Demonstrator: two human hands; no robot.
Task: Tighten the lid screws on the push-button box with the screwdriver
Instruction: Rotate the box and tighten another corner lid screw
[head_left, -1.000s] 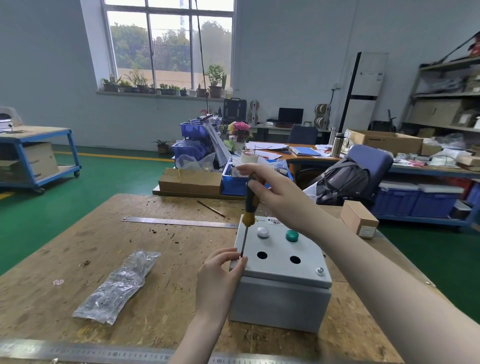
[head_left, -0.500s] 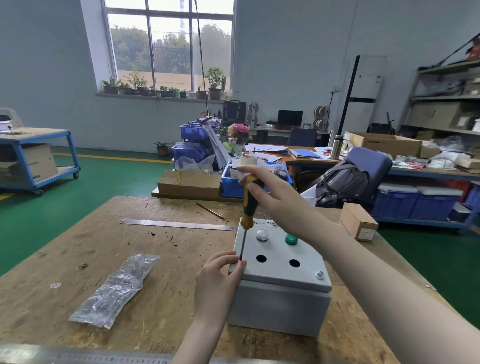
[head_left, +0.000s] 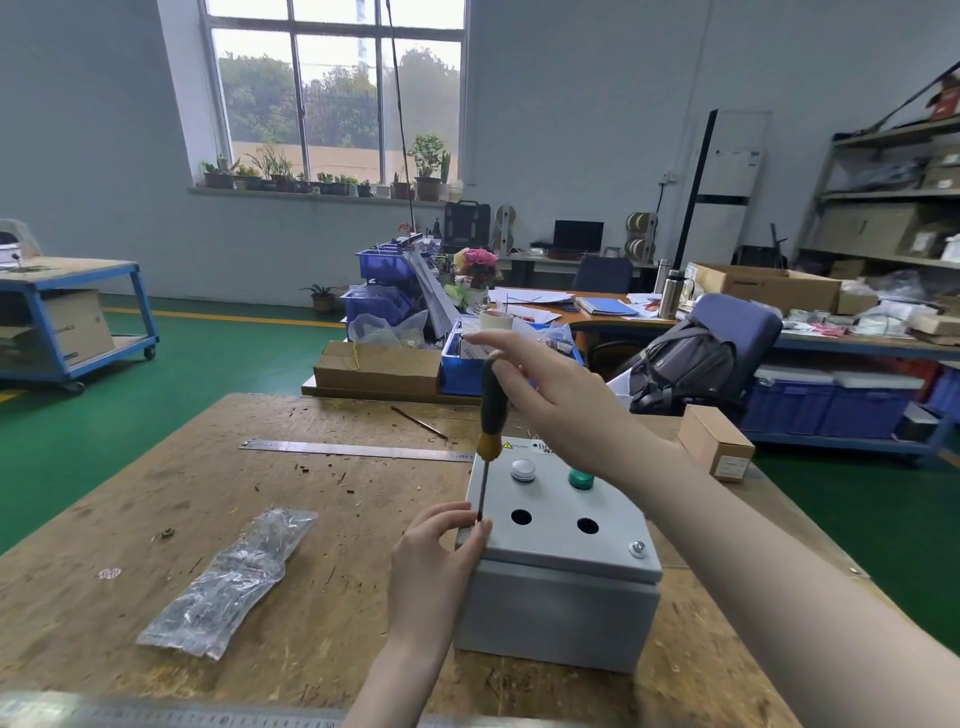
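Right hand (head_left: 561, 410), grip closed on the screwdriver (head_left: 491, 415), turns it upright; left hand (head_left: 441, 561), grip pinching the shaft, steadies its tip at the box (head_left: 561, 566) lid's corner screw.

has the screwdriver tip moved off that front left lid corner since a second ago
No. The screwdriver tip stays at the lid's front-left corner of the push-button box, beside the left hand; the right hand only regrips the handle.

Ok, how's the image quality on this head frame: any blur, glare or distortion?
Head view: daylight from the window blows out the sky, though the box stays evenly lit; wide-angle bending shows at the shelves and the near ruler, which is blurred; the plastic bag is slightly soft; the screwdriver reads sharp.
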